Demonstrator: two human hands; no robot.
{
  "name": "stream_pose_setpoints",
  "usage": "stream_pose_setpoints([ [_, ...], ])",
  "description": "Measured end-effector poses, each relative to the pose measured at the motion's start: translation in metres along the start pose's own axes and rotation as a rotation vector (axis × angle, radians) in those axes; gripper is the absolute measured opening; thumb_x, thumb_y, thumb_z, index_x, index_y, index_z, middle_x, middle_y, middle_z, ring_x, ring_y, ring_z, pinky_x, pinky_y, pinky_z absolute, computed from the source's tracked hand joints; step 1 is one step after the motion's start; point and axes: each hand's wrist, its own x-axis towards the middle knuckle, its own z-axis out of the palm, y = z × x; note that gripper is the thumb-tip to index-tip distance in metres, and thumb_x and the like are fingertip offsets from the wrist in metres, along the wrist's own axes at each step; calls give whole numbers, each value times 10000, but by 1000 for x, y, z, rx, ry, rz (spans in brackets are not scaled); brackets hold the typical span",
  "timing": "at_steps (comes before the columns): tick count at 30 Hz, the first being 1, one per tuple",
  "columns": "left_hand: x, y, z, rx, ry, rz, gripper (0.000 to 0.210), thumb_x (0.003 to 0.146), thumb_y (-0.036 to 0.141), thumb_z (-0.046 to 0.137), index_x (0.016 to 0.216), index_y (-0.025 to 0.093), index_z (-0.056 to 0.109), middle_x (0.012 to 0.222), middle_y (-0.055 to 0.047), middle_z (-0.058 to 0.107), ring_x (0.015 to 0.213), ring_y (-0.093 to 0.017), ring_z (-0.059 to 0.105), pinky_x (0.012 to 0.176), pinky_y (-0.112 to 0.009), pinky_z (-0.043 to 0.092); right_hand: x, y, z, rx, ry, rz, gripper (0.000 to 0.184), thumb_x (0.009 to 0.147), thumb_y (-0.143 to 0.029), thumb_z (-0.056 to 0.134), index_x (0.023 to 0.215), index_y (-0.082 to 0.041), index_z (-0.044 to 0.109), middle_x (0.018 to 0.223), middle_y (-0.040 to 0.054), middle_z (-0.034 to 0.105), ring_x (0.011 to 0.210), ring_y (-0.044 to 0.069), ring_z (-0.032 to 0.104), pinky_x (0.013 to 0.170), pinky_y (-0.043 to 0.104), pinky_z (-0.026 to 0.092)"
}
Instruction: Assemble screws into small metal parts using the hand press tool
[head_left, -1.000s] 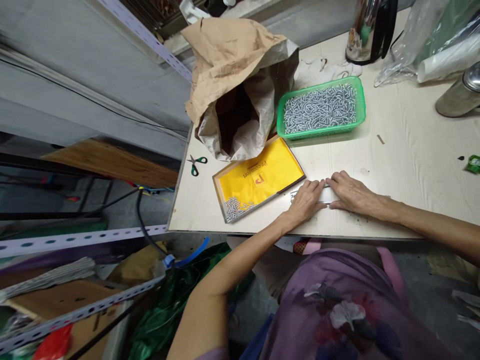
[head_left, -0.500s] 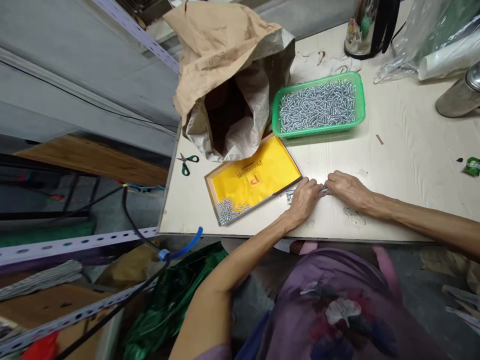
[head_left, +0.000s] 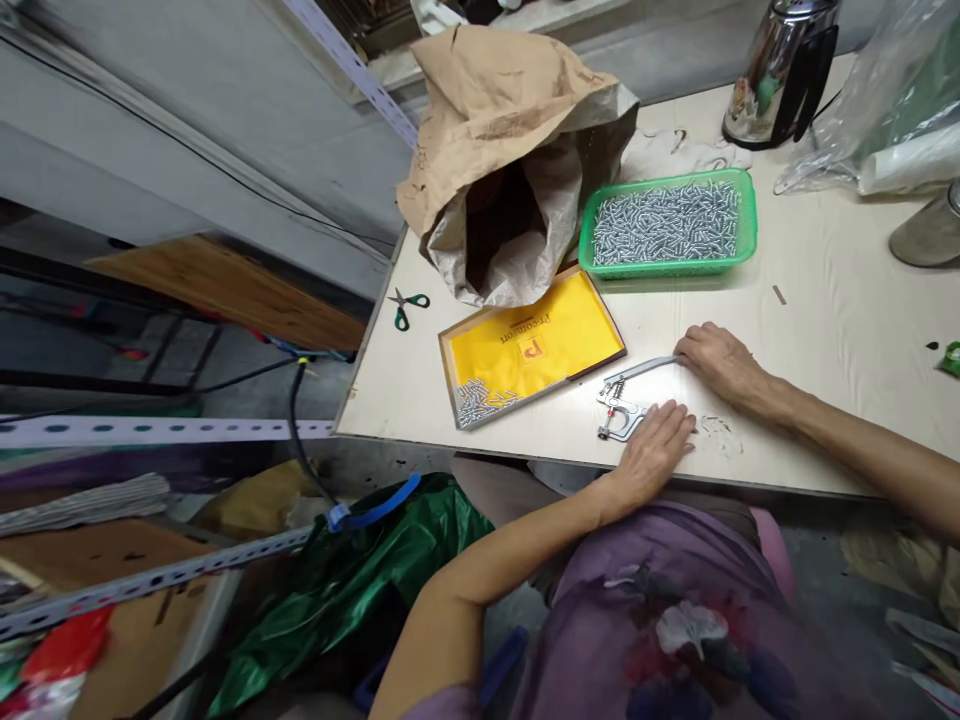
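Big brown sack [head_left: 517, 100] gaping at the back, green basket [head_left: 667, 268] of metal pins [head_left: 664, 222] beside it, and the shallow box [head_left: 574, 382] sits near the metal hand tool [head_left: 634, 411], spread on the table [head_left: 825, 330]! Right hand [head_left: 721, 362] curled, fingers clamped on the upper handle's end; left hand [head_left: 656, 448] low, fingers together over the lower handle (clamped? can't tell). Upside down on the yellow sheet [head_left: 480, 355]: "comfort".

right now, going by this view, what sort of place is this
Probably a small workshop or home workbench: a green basket full of small metal pieces stands on the table, with scissors farther left and a metal plier-like tool being handled near the edge.
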Motion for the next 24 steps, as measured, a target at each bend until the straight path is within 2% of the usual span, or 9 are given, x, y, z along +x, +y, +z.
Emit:
stream_pose_setpoints([
  [3,4,3,-1,-31,-29,-22,385,1004,294,391,1321,113,514,1352,-184,568,1355,-273,458,1127,-504,394,13,-20,-6,-80,39,-16,271,949,-138,405,923,-154,675,908,132,629,867,254,460,719,358,295],
  [7,8,7,-6,-24,-74,-3,313,990,270,434,1204,124,608,1205,-152,656,1184,-251,599,1031,-421,495,22,-69,-14,-23,-41,-434,209,932,-148,489,919,-209,688,959,91,621,896,234,438,702,347,265],
  [10,-10,11,-11,2,-83,181,260,984,246,447,1086,153,668,1051,-99,699,1068,-206,640,984,-352,519,32,-93,-6,21,-130,-633,195,910,-163,539,769,-193,670,920,88,608,857,218,433,663,347,250],
  [12,-32,7,-22,38,-14,303,250,984,247,456,1111,177,660,1004,-70,699,1031,-178,637,1008,-352,498,40,-98,7,42,-124,-679,209,890,-142,552,702,-180,636,868,89,601,830,213,440,656,349,258],
  [14,-53,-8,-42,107,141,286,245,984,228,457,1140,193,642,944,-49,694,955,-158,634,984,-359,504,46,-98,22,120,-69,-690,200,887,-140,547,703,-175,616,819,83,597,798,207,456,654,344,284],
  [17,-74,-53,-86,270,372,-59,227,978,186,448,1073,178,654,893,-63,674,866,-167,610,825,-337,531,49,-95,31,374,88,-676,185,935,-175,476,801,-179,604,786,67,601,760,193,496,663,322,357],
  [18,-77,-72,-102,317,338,-236,234,978,186,441,1063,170,659,916,-82,670,876,-180,598,807,-344,522,49,-92,28,471,162,-663,189,951,-186,445,835,-184,594,787,60,604,753,187,513,666,314,382],
  [20,-79,-109,-131,359,221,-412,227,972,205,459,979,168,683,875,-87,652,845,-193,564,764,-337,502,53,-84,10,606,335,-587,178,964,-198,420,874,-197,573,799,49,612,749,177,546,670,302,424],
  [24,-76,-157,-159,248,-171,-428,243,951,190,489,797,176,677,792,-63,620,819,-184,526,728,-288,443,75,-52,-47,490,667,-222,126,930,-170,466,906,-205,584,839,58,624,815,205,589,750,339,478],
])
